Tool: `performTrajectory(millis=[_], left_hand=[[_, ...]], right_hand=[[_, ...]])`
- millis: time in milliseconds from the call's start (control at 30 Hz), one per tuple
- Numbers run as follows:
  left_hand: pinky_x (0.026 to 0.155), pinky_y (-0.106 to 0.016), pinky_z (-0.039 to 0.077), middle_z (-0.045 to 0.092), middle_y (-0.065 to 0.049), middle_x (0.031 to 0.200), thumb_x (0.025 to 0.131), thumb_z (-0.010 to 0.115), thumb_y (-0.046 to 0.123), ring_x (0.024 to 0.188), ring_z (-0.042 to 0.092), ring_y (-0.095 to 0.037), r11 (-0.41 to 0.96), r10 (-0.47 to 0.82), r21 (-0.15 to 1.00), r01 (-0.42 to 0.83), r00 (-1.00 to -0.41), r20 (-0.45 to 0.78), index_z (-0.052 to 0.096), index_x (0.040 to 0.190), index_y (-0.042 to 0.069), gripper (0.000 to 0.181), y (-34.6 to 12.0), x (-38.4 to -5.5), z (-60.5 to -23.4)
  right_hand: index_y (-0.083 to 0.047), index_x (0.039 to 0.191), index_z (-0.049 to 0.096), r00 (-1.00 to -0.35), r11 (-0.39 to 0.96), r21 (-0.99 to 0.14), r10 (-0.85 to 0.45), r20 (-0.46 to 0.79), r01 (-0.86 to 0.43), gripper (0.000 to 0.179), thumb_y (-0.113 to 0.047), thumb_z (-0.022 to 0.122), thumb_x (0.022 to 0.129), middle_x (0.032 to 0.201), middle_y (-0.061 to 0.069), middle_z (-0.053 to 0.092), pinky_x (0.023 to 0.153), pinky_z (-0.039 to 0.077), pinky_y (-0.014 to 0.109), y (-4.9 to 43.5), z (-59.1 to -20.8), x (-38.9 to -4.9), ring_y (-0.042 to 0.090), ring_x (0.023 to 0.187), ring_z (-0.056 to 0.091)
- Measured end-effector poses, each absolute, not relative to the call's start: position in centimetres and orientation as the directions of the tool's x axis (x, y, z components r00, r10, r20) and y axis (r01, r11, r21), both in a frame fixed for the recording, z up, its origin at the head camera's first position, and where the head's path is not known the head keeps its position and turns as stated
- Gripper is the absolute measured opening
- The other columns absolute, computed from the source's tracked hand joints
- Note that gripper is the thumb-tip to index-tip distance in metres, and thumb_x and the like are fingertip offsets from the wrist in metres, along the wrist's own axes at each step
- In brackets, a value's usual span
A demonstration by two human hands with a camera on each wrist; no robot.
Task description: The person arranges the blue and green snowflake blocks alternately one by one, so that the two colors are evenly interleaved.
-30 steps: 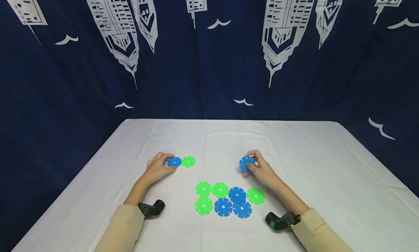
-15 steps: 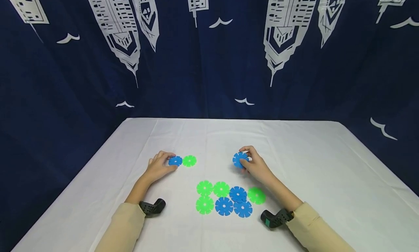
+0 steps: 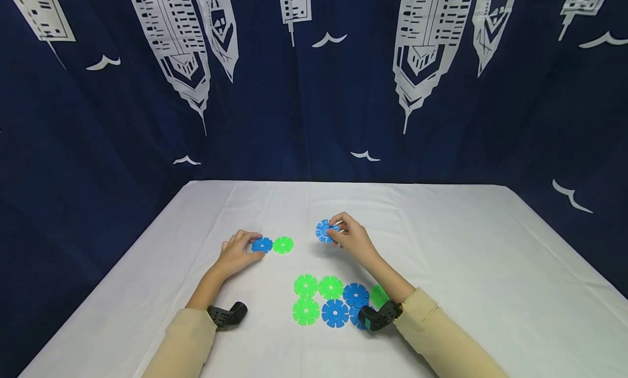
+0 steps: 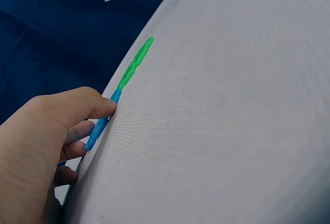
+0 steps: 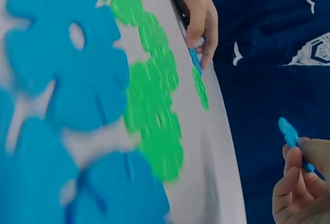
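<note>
My left hand [image 3: 236, 253] rests on the table at the left, its thumb and fingers gripping the edge of a blue interlocking disc [image 3: 262, 245] that lies flat. Against that disc's right side lies a green interlocking disc [image 3: 283, 245]; in the left wrist view the two meet edge to edge. My right hand [image 3: 354, 239] pinches another blue interlocking disc [image 3: 322, 231] between thumb and fingers, raised above the cloth to the right of the pair. In the right wrist view this raised disc [image 5: 287, 130] is seen nearly edge-on.
Nearer the front lie several loose discs, green [image 3: 306, 311] at the left and blue [image 3: 335, 313] towards the right. The right wrist's black camera [image 3: 378, 316] and forearm cover some of them. A white cloth covers the table [image 3: 466, 247]; a dark blue curtain [image 3: 304, 105] hangs behind.
My right hand has carried its blue disc leftward and slightly farther back, towards the left-hand pair. Its forearm now overlaps the front discs. The left hand stays put.
</note>
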State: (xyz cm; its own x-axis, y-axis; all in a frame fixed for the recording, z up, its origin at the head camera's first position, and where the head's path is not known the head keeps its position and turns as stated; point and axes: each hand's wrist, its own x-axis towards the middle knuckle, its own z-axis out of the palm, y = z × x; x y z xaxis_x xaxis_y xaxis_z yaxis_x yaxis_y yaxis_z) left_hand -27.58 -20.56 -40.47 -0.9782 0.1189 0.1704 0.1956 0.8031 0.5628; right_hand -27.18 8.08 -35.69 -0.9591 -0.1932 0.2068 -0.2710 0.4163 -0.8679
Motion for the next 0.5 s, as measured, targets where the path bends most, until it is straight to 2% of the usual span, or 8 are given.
performTrajectory(millis=[133, 267, 500], left_hand=[[0.077, -0.035, 0.023, 0.051, -0.007, 0.109, 0.077, 0.063, 0.029, 0.103, 0.045, -0.023, 0.804, 0.112, 0.565, 0.186, -0.98, 0.163, 0.055, 0.12, 0.01, 0.048, -20.5, -27.6, -40.5], [0.077, -0.035, 0.024, 0.051, -0.007, 0.109, 0.077, 0.063, 0.03, 0.103, 0.045, -0.023, 0.801, 0.113, 0.568, 0.192, -0.979, 0.171, 0.056, 0.12, 0.01, 0.048, -20.5, -27.6, -40.6], [0.076, -0.034, 0.023, 0.051, -0.007, 0.109, 0.077, 0.063, 0.029, 0.103, 0.045, -0.023, 0.799, 0.116, 0.569, 0.194, -0.979, 0.171, 0.055, 0.12, 0.01, 0.048, -20.6, -27.5, -40.5]], right_hand=[[-0.006, 0.103, 0.054, -0.968, 0.432, -0.871, -0.182, 0.172, -0.236, 0.016, -0.009, 0.056, 0.088, 0.082, 0.009, 0.06, 0.06, 0.044, 0.022, 6.4, -36.4, -27.6, 0.028, 0.074, 0.061], [-0.005, 0.108, 0.053, -0.973, 0.443, -0.875, -0.197, 0.118, -0.196, 0.02, -0.007, 0.053, 0.088, 0.087, 0.01, 0.056, 0.06, 0.044, 0.023, 5.1, -37.2, -27.6, 0.02, 0.072, 0.059], [-0.003, 0.113, 0.053, -0.968, 0.513, -0.838, -0.241, 0.066, -0.185, 0.026, -0.006, 0.053, 0.088, 0.078, 0.004, 0.046, 0.058, 0.036, 0.023, 3.6, -38.3, -27.6, 0.012, 0.063, 0.042]])
